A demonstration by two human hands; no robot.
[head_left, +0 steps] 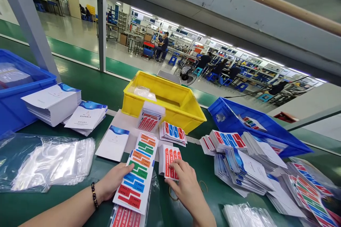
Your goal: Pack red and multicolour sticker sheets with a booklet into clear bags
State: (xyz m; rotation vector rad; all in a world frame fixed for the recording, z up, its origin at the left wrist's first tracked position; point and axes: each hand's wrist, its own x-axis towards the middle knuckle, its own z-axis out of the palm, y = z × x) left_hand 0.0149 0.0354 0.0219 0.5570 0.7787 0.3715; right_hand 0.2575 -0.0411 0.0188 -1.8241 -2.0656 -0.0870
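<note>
My left hand (113, 181) is closed on a long sticker sheet (137, 173) with orange, green, blue and red printed labels. Below that sheet, a red-striped sheet (125, 217) sticks out over a clear plastic bag. The fingers of my right hand (183, 181) are curled at the near edge of a stack of red label sheets (170, 161), pinching the top sheet. Just behind stands a pile of red and blue sticker sheets (173, 133). A white booklet (113, 143) with a blue top lies left of the sticker sheet.
A yellow bin (186, 110) stands ahead, with a bagged red sheet pack (149, 118) before it. Clear bags (61, 165) and booklet stacks (53, 101) lie left, beside a blue bin (23, 88). Several booklet stacks (247, 170) and another blue bin (255, 124) are right.
</note>
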